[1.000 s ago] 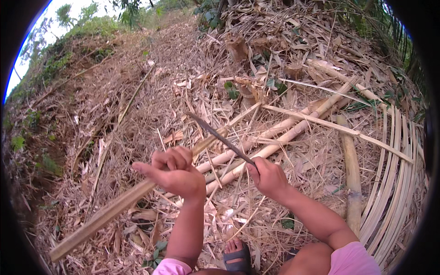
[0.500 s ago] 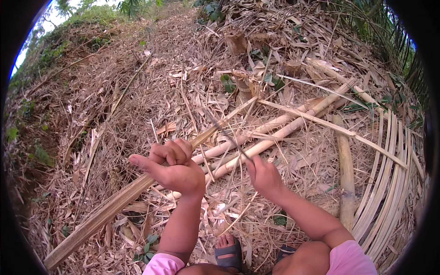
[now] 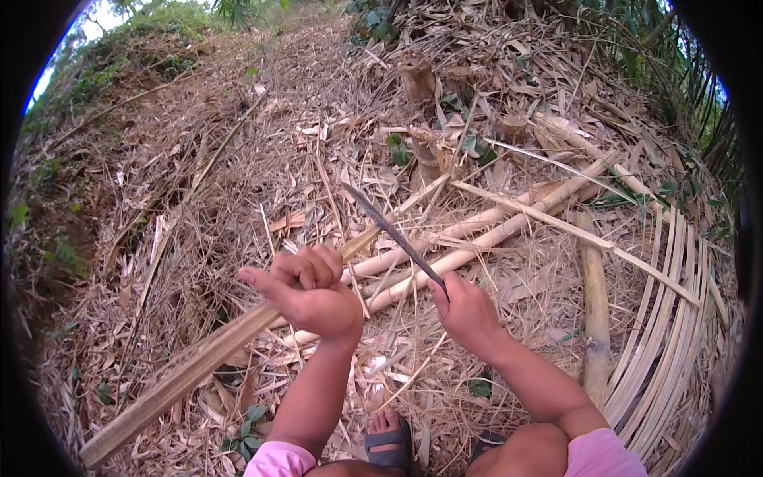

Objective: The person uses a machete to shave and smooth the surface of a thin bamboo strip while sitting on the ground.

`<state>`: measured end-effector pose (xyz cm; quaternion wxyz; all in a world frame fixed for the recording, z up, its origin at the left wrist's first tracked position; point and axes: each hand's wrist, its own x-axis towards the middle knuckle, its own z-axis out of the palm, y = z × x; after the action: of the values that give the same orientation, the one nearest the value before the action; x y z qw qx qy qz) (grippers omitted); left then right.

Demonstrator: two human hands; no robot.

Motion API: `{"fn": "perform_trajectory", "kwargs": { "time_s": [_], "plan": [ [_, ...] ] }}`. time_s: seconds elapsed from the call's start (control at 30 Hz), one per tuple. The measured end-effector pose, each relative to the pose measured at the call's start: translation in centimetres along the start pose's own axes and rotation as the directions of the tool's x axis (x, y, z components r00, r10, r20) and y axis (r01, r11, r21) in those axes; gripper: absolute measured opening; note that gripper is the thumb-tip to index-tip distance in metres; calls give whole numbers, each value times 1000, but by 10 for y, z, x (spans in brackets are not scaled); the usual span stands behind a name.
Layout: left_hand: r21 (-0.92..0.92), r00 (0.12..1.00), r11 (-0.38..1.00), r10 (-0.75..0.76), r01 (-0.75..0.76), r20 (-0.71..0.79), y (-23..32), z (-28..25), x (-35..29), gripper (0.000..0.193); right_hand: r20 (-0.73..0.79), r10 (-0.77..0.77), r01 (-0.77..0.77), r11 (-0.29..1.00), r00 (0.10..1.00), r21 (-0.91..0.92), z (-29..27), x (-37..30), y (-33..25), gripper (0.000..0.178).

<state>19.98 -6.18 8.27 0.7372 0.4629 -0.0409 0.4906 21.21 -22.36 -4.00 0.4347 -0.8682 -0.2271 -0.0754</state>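
My left hand is closed around a long split bamboo piece, its knuckles up and its thumb pointing left. The bamboo slants from the lower left up to the middle, where its far end lies beside a cut stump. In my right hand is a machete with a dark, slightly curved blade. The fist hides its handle. Its blade points up and left, crossing over the bamboo just beyond my left hand; whether it touches the bamboo I cannot tell.
Bamboo poles lie across the ground ahead, with a thin strip over them. A thicker pole and a bundle of curved bamboo strips are on the right. Dry leaves and shavings cover the sloping ground around my sandalled foot.
The machete blade, smeared by motion before, now shows sharply, and its tip sits a little farther left and higher. My left hand keeps its hold on the bamboo, and the view has shifted slightly.
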Motion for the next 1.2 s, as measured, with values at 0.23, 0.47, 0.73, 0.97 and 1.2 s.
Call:
{"fn": "perform_trajectory", "kwargs": {
  "time_s": [0.23,0.47,0.73,0.97,1.2],
  "plan": [
    [-23,999,999,-29,29,-18,2,8,-9,60,-4,69,-69,993,998,-93,14,10,28,29],
    [8,1000,1000,-20,20,18,-1,5,-13,59,-97,-152,141,984,984,-110,11,2,14,30],
    [-7,999,999,-31,31,15,-1,2,-9,59,-23,-60,59,997,998,-59,7,7,8,26],
    [-18,999,999,-40,41,27,-4,-6,-18,59,13,-17,18,998,1000,-58,4,22,14,28],
    [-43,999,998,-47,47,8,-1,-8,-12,59,-29,10,-16,977,1000,-214,23,35,49,25]
  ]
}}
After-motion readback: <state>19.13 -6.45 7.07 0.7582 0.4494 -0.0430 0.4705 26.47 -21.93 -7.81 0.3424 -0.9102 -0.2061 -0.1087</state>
